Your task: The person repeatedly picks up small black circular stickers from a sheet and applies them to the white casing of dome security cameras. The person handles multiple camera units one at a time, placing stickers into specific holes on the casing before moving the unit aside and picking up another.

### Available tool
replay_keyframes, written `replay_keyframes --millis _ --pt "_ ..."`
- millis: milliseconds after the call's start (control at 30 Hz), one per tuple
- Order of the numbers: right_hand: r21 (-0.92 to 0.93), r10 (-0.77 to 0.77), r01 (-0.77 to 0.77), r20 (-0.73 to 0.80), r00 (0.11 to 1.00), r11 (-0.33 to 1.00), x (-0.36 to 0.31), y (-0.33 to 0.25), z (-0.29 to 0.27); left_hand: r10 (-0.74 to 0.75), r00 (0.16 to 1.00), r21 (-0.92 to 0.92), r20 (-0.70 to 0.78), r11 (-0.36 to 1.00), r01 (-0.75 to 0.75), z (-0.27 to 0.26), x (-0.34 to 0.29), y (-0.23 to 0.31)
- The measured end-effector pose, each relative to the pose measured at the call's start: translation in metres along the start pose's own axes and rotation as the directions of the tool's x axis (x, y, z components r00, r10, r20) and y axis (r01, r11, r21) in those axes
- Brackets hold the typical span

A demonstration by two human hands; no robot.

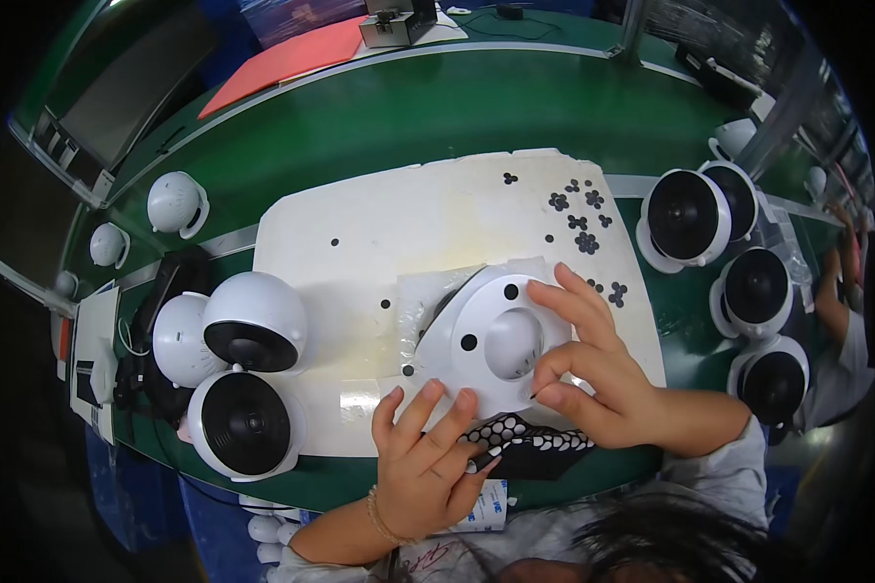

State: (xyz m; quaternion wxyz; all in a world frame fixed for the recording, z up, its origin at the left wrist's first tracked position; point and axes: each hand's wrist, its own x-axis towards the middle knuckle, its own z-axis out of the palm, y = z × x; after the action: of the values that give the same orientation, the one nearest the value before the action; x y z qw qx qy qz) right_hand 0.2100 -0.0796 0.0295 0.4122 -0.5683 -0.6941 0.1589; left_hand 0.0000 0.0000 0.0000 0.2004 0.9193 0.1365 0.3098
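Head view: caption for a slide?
Left fingers and right fingers at a black-dotted white base, over a pale board.

Wearer's clothing: a light grey shirt (544,515), cloth soft and creased. Right sleeve (715,481) short and loose, ending around the elbow, wrinkled along its edge. Left sleeve (326,571) the same grey, only partly in view at the lower edge. Reddish script (426,559) on the shirt front, thin and slanting. Left hand (420,471) bare; a slim, pale bracelet (383,518) circles that wrist, seemingly beaded or corded. Right hand (598,374) bare, wrist too. Dark, loose hair (676,534) hangs in fine strands across the shirt.
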Motion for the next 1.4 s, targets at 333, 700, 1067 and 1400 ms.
replay_keyframes --millis 333,700,1067,1400 --pt "0.018 0.000 0.000 -0.005 1.000 1.000 -0.001 0.001 0.002 -0.005 0.998 -0.028 -0.056 1.000 0.003 0.006 0.001 0.001" --pt "0.026 -0.010 0.011 -0.055 0.998 1.000 -0.003 0.003 0.005 -0.009 0.998 -0.035 -0.062 0.999 0.007 0.007 0.001 0.002" --pt "-0.066 -0.049 0.042 -0.100 0.994 0.997 -0.003 0.000 0.008 -0.016 0.997 -0.021 -0.080 1.000 0.015 0.007 0.000 0.003" --pt "-0.529 -0.259 0.129 -0.179 0.949 0.839 -0.024 -0.002 0.002 -0.026 0.994 -0.054 -0.109 0.998 0.021 0.010 0.001 0.002"
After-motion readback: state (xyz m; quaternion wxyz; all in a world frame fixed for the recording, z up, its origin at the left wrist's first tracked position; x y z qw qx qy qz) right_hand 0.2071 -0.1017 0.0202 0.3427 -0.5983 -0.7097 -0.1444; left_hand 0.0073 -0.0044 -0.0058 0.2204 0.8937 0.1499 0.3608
